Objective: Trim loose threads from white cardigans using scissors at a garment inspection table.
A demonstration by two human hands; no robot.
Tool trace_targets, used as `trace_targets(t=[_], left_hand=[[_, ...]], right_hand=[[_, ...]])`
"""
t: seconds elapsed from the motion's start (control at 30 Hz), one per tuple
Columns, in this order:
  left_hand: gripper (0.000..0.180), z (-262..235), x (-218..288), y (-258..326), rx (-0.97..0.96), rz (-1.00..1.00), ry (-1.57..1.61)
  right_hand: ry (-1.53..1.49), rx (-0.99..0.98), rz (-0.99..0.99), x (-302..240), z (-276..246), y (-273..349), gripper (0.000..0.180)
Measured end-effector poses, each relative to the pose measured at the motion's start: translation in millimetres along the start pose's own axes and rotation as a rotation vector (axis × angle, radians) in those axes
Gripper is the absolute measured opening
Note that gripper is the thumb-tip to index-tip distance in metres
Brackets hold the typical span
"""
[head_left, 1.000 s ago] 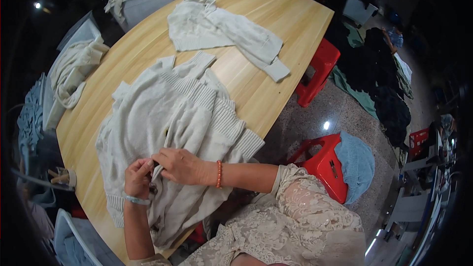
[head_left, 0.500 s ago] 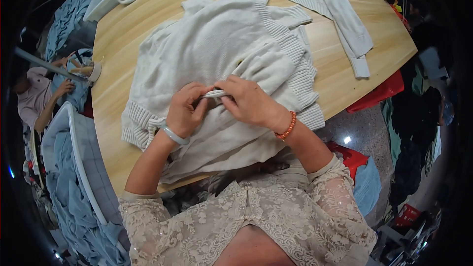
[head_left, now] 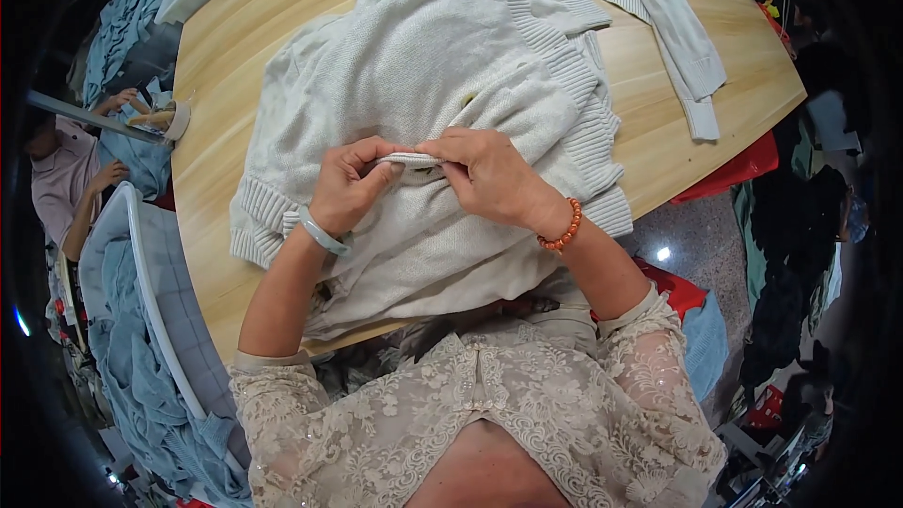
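A pale wooden table (head_left: 658, 146) with a rounded edge fills the upper view, and you sit close against its near side. A cream knitted sweater (head_left: 442, 66) lies spread across it, directly ahead of you, its long axis running away from you toward the far edge, its ribbed hem (head_left: 602, 146) bunched at your right. Your left hand (head_left: 346, 190) and right hand (head_left: 489, 174) meet over the near part of the garment, each pinching the same narrow fold of knit (head_left: 414, 160) between thumb and fingertips. The fold runs crosswise, left to right, between the two hands; neither hand is markedly nearer to it. A pale green bangle (head_left: 322, 235) circles your left wrist and an orange bead bracelet (head_left: 562, 230) your right. A second cream sweater (head_left: 649, 9) lies well apart at the far right, not touching the first. Blue garments (head_left: 132, 320) hang over a rack at your left, where another person (head_left: 61, 193) is seated. Nothing stands between your hands and the fold.
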State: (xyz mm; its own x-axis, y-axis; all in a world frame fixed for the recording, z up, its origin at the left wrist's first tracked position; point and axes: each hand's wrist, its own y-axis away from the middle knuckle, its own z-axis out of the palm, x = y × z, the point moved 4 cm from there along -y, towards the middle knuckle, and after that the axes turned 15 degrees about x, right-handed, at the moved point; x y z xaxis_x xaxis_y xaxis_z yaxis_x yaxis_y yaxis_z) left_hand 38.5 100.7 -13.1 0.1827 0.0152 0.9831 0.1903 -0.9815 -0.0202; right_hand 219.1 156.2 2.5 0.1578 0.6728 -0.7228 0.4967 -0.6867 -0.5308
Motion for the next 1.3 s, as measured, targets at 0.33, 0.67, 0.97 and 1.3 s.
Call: trace_targets(t=[0.33, 0.67, 0.97, 1.3], left_hand=[[0.014, -1, -5, 5, -0.132, -0.065, -0.067], [0.015, -47, 13, 20, -0.162, -0.155, -0.489], [0.025, 29, 60, 7, 0.021, 0.233, -0.527], [0.018, 40, 7, -35, -0.102, 0.070, -0.534]], right_hand=[[0.070, -0.065, -0.058, -13, -3, 8, 0.014], [0.366, -0.235, -0.051, -22, -28, 26, 0.008], [0.301, -0.141, -0.072, -11, -8, 35, 0.009], [0.285, -0.091, 0.001, -11, 0, 46, 0.019]])
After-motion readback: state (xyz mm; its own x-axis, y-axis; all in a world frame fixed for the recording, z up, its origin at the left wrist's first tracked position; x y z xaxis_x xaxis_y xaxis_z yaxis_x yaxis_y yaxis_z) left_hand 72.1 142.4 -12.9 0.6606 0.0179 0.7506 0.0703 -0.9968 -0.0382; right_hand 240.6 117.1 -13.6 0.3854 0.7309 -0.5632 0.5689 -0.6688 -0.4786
